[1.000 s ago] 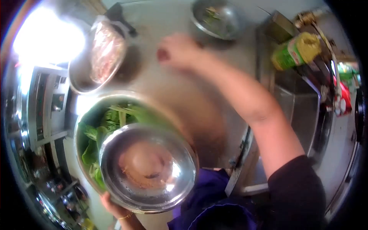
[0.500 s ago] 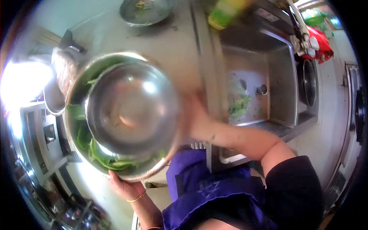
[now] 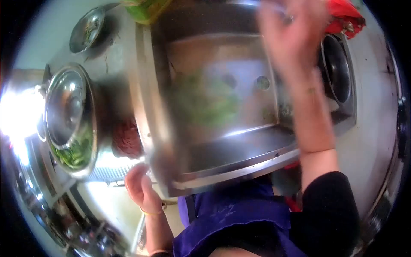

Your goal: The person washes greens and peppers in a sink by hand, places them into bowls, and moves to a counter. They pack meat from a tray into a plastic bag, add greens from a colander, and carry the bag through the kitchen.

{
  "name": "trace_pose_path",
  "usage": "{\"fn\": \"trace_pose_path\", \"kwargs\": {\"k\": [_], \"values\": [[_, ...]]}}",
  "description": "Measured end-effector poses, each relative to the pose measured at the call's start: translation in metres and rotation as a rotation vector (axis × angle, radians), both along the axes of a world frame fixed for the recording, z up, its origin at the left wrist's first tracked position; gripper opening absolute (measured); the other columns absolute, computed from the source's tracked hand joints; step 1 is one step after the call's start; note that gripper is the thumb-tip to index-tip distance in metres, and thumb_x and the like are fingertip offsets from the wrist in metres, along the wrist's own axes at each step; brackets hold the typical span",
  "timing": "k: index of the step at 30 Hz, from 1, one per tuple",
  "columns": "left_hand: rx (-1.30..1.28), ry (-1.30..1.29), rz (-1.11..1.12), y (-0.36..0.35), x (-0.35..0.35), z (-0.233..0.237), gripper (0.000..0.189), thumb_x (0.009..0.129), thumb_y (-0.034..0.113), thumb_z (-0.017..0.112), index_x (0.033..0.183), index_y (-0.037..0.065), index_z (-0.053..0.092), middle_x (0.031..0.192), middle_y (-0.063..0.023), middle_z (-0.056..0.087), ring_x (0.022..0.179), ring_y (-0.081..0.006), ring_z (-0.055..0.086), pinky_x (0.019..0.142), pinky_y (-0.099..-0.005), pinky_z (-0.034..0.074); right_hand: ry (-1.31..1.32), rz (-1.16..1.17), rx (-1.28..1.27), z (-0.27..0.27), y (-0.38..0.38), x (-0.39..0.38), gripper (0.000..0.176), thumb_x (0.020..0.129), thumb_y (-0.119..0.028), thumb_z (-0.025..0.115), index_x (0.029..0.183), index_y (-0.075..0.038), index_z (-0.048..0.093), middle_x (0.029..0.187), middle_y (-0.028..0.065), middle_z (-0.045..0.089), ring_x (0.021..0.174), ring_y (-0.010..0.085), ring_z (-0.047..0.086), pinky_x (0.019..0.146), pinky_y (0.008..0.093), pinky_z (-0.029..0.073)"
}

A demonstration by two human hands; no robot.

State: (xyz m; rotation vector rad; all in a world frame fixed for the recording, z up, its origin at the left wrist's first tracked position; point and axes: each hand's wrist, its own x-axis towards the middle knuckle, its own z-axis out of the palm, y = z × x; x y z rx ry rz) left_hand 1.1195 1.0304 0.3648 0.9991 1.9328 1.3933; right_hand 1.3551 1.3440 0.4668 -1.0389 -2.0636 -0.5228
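Observation:
My right hand (image 3: 295,36) is over the far right rim of the sink (image 3: 239,162), smeared by motion. Whether its fingers hold anything cannot be made out. My left hand (image 3: 141,186) hangs by the sink's front left corner, loosely bent with thumb and fingers apart, and nothing shows in it. Left of the sink, a large metal basin (image 3: 92,150) holds green leaves (image 3: 72,154) and a smaller metal bowl (image 3: 64,113). Blurred leafy greens (image 3: 209,103) lie on the sink floor, left of the drain (image 3: 262,83).
A metal dish (image 3: 87,31) with scraps stands at the back left. A dark red ribbed thing (image 3: 127,138) lies between basin and sink. Behind the sink is a yellow-green container (image 3: 147,9). A dark pan (image 3: 336,68) and a red bag (image 3: 346,17) are at the right.
The basin with the leaves and bowl has left my hands and stands on the counter at the left. My right hand has swung far right across the sink. The view has turned toward the sink.

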Motion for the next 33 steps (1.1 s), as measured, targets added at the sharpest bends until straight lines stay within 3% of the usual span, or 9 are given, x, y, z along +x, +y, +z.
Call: {"fn": "trace_pose_path", "kwargs": {"k": [5,9,14,18,20,22,24,28,33], "values": [[-0.167,0.033,-0.362,0.082,0.087,-0.006,0.036,0.083,0.005,0.054,0.118,-0.002,0.051,0.109,-0.0137,0.059,0.105,-0.0213,0.055,0.095,-0.033,0.04,-0.284,-0.251,-0.506,0.091,0.042,0.044,0.034,0.082,-0.035,0.055,0.073,-0.003,0.063,0.065,0.0142,0.061,0.064,0.027,0.062,0.061,0.0395,0.048],[-0.255,0.475,-0.534,0.168,0.114,-0.082,0.044,0.083,0.014,0.058,0.124,0.003,0.05,0.12,-0.0142,0.057,0.113,-0.0267,0.053,0.099,-0.0341,0.038,-0.788,0.14,-0.119,0.071,0.096,0.059,0.039,0.086,-0.036,0.05,0.071,-0.002,0.06,0.064,0.0164,0.062,0.06,0.027,0.063,0.06,0.0412,0.05],[-0.752,0.921,-0.608,0.236,0.113,-0.127,0.041,0.083,0.02,0.056,0.122,0.008,0.053,0.114,-0.0176,0.058,0.108,-0.032,0.053,0.103,-0.0438,0.031,-0.332,0.335,-0.465,0.083,0.079,0.057,0.025,0.085,-0.023,0.052,0.078,0.0,0.059,0.066,0.0145,0.063,0.058,0.0256,0.062,0.058,0.0372,0.05],[-0.987,0.921,-0.75,0.245,0.093,-0.152,0.03,0.082,0.026,0.058,0.105,0.006,0.061,0.096,-0.0152,0.064,0.093,-0.0315,0.058,0.099,-0.0461,0.03,-0.246,0.448,0.248,0.017,0.113,0.104,0.017,0.078,-0.018,0.061,0.089,-0.005,0.062,0.082,0.0116,0.064,0.073,0.0271,0.06,0.067,0.0352,0.048],[-0.648,0.615,-0.544,0.252,0.089,-0.155,0.018,0.085,0.023,0.059,0.09,0.005,0.061,0.08,-0.0051,0.064,0.071,-0.0195,0.059,0.077,-0.0339,0.042,-0.109,0.555,0.228,-0.026,0.095,0.109,0.024,0.073,-0.016,0.066,0.096,-0.01,0.063,0.087,0.0081,0.063,0.077,0.0264,0.06,0.071,0.0359,0.047],[-0.213,0.039,-0.264,0.269,0.084,-0.15,0.015,0.088,0.02,0.059,0.089,0.006,0.06,0.077,-0.0003,0.061,0.062,-0.011,0.055,0.063,-0.0255,0.043,0.087,0.66,-0.179,-0.092,0.055,0.096,0.036,0.067,-0.016,0.067,0.102,-0.011,0.061,0.089,0.0067,0.062,0.076,0.0256,0.06,0.074,0.0384,0.046],[-0.056,-0.266,-0.209,0.295,0.108,-0.072,0.01,0.09,0.015,0.058,0.088,0.006,0.059,0.073,0.0038,0.055,0.058,-0.0036,0.047,0.051,-0.0168,0.036,-0.048,0.24,-1.093,-0.164,0.016,0.067,0.041,0.072,-0.023,0.069,0.108,-0.007,0.058,0.099,0.0133,0.063,0.089,0.0326,0.059,0.08,0.043,0.045],[0.092,-0.357,-0.267,0.332,0.115,-0.028,0.01,0.09,0.014,0.058,0.093,0.005,0.06,0.072,0.0036,0.055,0.058,-0.004,0.048,0.054,-0.0173,0.039,0.265,0.338,-1.452,-0.243,0.004,0.038,0.031,0.083,-0.026,0.059,0.101,-0.001,0.061,0.089,0.0179,0.064,0.086,0.0296,0.061,0.077,0.0384,0.046],[0.14,0.609,-0.152,0.347,0.098,-0.058,0.056,0.069,0.024,0.074,0.117,0.003,0.052,0.116,-0.0168,0.053,0.11,-0.03,0.047,0.091,-0.0398,0.04,1.043,0.069,-1.533,-0.258,0.07,0.045,0.02,0.087,-0.021,0.054,0.083,-0.004,0.063,0.074,0.0072,0.063,0.065,0.0177,0.056,0.061,0.0285,0.043]]}}
